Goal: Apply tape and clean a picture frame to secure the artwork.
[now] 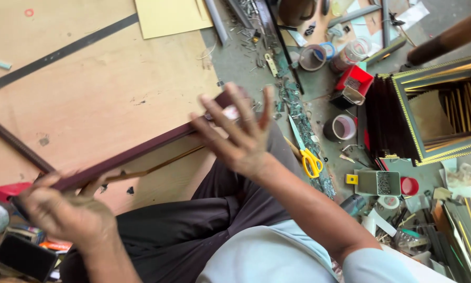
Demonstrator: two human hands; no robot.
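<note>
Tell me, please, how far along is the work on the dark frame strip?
Done: the dark frame strip is already cut to a length, and finished gold-edged frames are stacked at the right. In hand: the left hand grips one end, and the right hand rests open on the other end. Left: the strip is joined to no other piece; the scissors lie unused on the floor.

Left hand, lower left of the frame, has its fingers curled in a closed grip. Right hand, at centre, is open with fingers spread, its forearm running to the lower right.
</note>
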